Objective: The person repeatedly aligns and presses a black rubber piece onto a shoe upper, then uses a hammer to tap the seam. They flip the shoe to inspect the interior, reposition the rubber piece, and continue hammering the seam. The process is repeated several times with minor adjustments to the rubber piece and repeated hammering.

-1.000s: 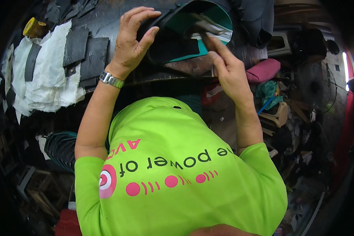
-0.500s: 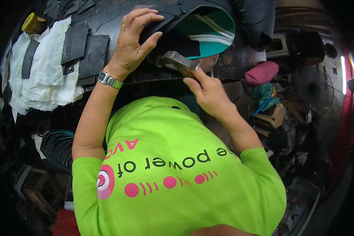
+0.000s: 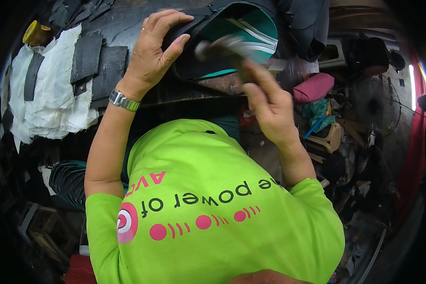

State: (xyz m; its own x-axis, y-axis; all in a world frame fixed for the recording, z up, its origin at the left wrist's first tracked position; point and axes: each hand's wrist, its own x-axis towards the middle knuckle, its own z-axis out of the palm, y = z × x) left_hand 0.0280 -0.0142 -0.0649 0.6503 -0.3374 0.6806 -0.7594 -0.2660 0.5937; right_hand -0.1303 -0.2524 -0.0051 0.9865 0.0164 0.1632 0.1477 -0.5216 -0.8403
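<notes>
Shoe [image 3: 232,42], dark with a teal and white striped inside, sits at upper centre of the frame on the dark counter [image 3: 118,23]. Going left to right: upper left corner, a yellow round tin [image 3: 33,32]; below it a white ragged cloth [image 3: 52,102] spread on the counter, with dark grey rubber pieces [image 3: 97,66] lying on top of it. Lower left, a dark ribbed coil [image 3: 66,182], partly hidden, can't tell what kind. Next, our left hand [image 3: 151,52] at upper centre-left, a metal watch [image 3: 124,101] on the wrist, a ring on one finger; its grip is closed on the shoe's dark left edge, fingers curled over the top, thumb pressing from below. Centre and bottom, our bright green shirt [image 3: 213,208] with pink dots fills the frame. Right of the shoe, our right hand [image 3: 270,109] at centre right, grip wrapped around a hammer [image 3: 222,47]; the head is motion-blurred, right over the shoe opening, contact cannot be told. Further right, a pink pouch [image 3: 313,86], a teal rag [image 3: 317,109] just below it, and a beige plastic stool [image 3: 329,139]. Far right, a dark fan [image 3: 381,106] and a red cloth [image 3: 414,156] along the edge.
</notes>
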